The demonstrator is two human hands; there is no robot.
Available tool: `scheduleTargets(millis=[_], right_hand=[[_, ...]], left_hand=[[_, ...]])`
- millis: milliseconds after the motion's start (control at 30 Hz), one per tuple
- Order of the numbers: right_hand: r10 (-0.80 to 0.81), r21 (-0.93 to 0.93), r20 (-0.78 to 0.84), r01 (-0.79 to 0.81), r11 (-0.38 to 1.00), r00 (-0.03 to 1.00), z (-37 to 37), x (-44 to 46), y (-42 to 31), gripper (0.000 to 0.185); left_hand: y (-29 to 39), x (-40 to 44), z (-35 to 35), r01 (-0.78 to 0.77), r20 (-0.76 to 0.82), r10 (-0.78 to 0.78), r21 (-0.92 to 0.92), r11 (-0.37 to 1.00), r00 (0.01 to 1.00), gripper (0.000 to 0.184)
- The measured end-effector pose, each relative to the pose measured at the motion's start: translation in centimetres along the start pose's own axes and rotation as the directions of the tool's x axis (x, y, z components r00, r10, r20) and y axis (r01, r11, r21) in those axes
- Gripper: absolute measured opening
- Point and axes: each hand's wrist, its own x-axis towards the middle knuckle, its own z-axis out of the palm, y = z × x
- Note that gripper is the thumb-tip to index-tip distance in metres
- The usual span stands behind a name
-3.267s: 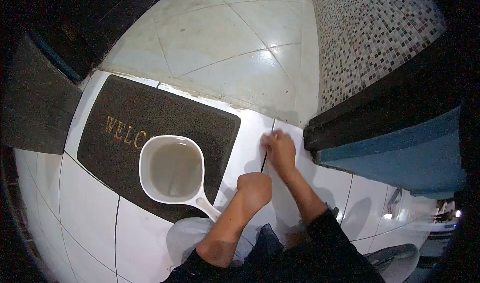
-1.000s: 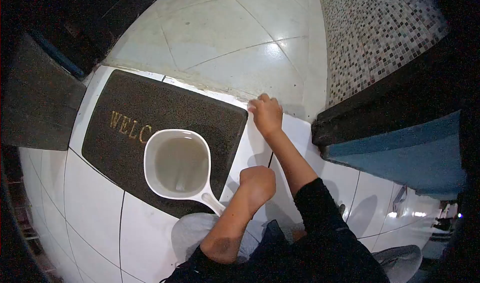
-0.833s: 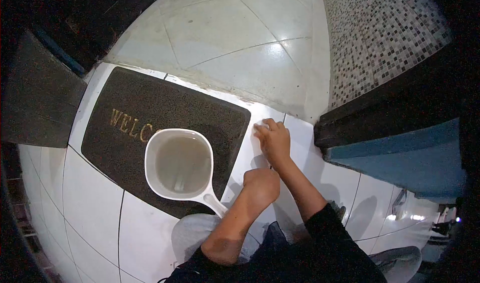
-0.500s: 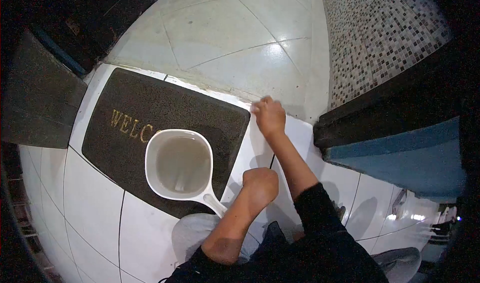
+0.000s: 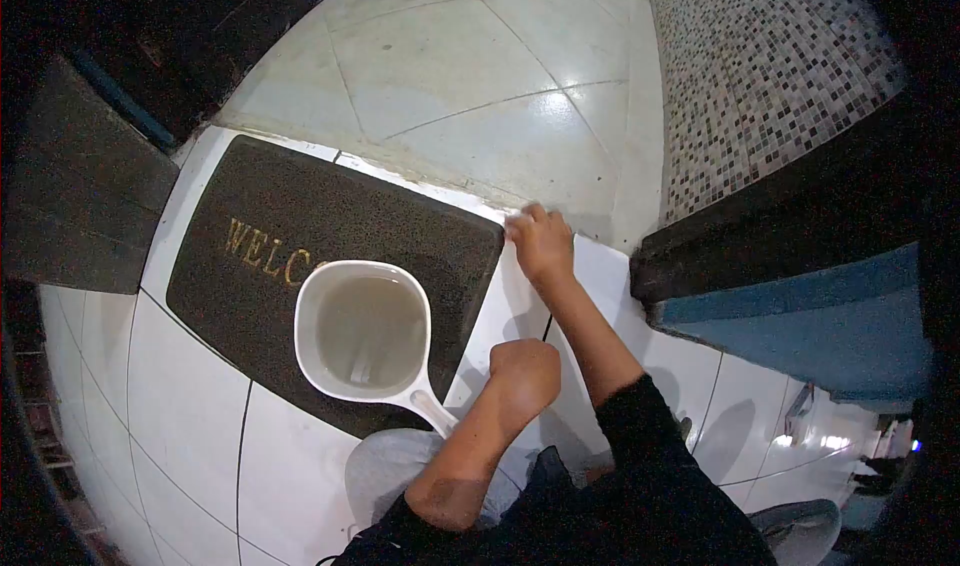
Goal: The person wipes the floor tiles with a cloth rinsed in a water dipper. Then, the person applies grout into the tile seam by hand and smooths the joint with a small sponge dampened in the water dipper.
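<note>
My left hand (image 5: 525,374) is a closed fist, knuckles up, above the white tiles; whatever is inside it, if anything, is hidden. Farther forward, my right hand (image 5: 542,246) bends its fingers down at the tile edge beside the mat's corner. Those fingers are curled and slightly blurred, and I cannot make out anything in them. A white plastic water dipper (image 5: 425,311) with cloudy water in it is over the dark doormat (image 5: 400,201), covering part of its gold lettering. The dipper's handle (image 5: 432,412) runs behind my left forearm.
Beyond the mat lies a greyish tiled floor (image 5: 460,56) past a rough white edge. A mosaic-tiled wall (image 5: 760,96) rises at right, above a dark frame and a blue panel (image 5: 800,296). Dark grey panelling (image 5: 85,186) stands at left. My knee (image 5: 390,471) is close below the dipper.
The whole view has shifted slightly, moving everything a little rightward. My right hand has turned slightly and its fingers have shifted at the tile edge. My left fist keeps its shape.
</note>
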Motion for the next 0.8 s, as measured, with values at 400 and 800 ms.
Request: scheduleTargets(millis=[400,800], right_hand=[[0.002,-0.022,0.098,0.0,1.0,0.995,0.3,3.3,-0.9,0.018],[-0.047,-0.008,0.034,0.048,0.999,0.998,0.4,1.7,0.4,0.018]], left_hand=[[0.1,-0.1,0.1,0.024,-0.001,-0.024,-0.022,0.999,1.0,0.024],[0.4,0.0,-0.2,0.015,0.035,-0.015,-0.018,1.0,0.999,0.024]])
